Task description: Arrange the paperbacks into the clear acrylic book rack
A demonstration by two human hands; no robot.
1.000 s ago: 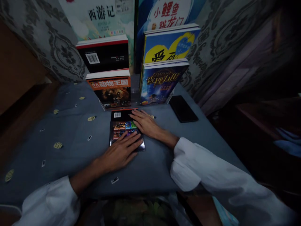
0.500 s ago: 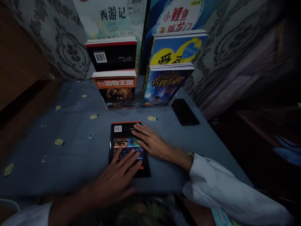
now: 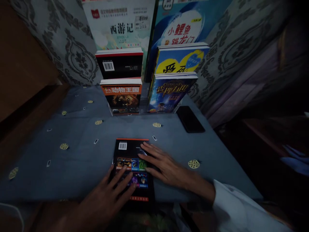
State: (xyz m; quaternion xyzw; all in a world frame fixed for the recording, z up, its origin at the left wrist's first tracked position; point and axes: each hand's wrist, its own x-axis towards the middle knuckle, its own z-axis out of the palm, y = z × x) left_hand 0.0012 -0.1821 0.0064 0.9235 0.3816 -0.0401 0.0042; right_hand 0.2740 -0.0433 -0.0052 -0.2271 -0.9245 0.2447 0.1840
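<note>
A black book [image 3: 123, 153] with an orange edge lies back cover up near the front of the table, showing a barcode and rows of small pictures. My left hand [image 3: 111, 190] rests over its lower left part, fingers spread. On the upper right part of the cover lies my right hand [image 3: 164, 166], fingers stretched out and apart. Neither hand is closed round the book. The book's lower left corner is hidden by my left hand, and its near end is dark.
Behind stand books in a rack: an orange lion book [image 3: 124, 100], a dark blue book [image 3: 170, 93], a black book [image 3: 123, 66], a yellow and blue book [image 3: 181, 61], and tall ones [image 3: 120, 29] at the back. A black phone [image 3: 190, 119] lies right on the blue cloth [image 3: 79, 167].
The book has slid toward me, to the table's front edge, with both hands flat on it. The view has tilted up slightly, showing more of the tall books.
</note>
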